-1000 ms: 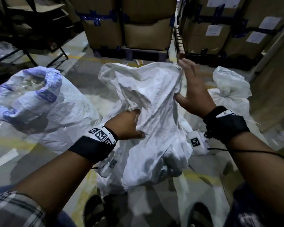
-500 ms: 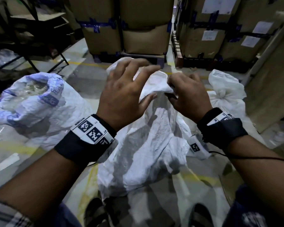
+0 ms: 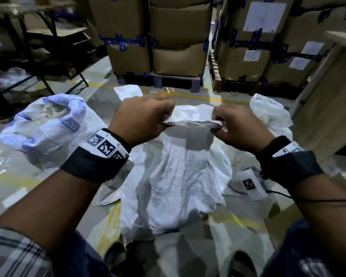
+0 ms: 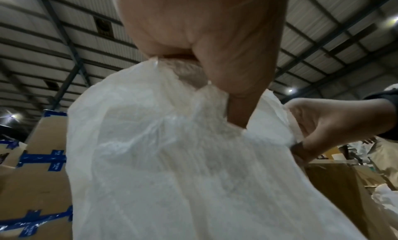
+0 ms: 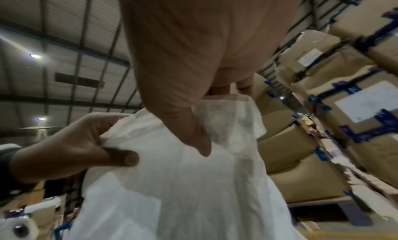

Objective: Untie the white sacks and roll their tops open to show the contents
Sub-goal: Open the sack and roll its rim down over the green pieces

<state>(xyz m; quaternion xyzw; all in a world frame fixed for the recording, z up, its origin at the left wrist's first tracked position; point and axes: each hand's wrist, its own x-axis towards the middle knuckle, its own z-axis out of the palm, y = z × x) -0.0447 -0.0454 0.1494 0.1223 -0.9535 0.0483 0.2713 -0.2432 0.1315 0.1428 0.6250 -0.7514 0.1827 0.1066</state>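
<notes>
Middle sack [image 3: 176, 176] rim is being pinched taut by left hand [image 3: 140, 118] and right hand [image 3: 240, 130], fingers curled. Likely being spread for rolling open.

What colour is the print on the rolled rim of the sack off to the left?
Blue-purple print on white, on the opened sack; the head view shows it best.

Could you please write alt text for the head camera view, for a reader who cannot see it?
Both hands, the left hand and right hand, grip the top edge of a white sack standing on the warehouse floor and stretch it taut between them. An opened sack with blue print sits to the left, with taped cardboard boxes stacked behind.
</notes>
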